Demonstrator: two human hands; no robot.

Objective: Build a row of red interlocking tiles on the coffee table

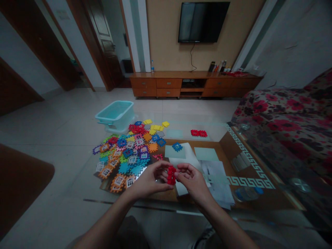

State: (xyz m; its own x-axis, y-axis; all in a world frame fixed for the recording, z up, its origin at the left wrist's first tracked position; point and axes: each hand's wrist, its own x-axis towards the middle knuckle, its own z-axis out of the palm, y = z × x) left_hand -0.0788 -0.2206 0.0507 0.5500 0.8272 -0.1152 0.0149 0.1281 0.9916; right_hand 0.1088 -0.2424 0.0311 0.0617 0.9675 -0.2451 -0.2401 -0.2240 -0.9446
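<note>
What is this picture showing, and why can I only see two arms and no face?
The camera sits on a person's head and looks down, so you see only that person's own arms. The left hand and the right hand meet in the middle and together hold a small red puzzle piece. In front of them is a glass table. On it lie a big pile of colourful puzzle pieces, a lone blue piece, a joined red pair and some papers. On the floor behind stands a light blue tub, and a television hangs on the wall.
</note>
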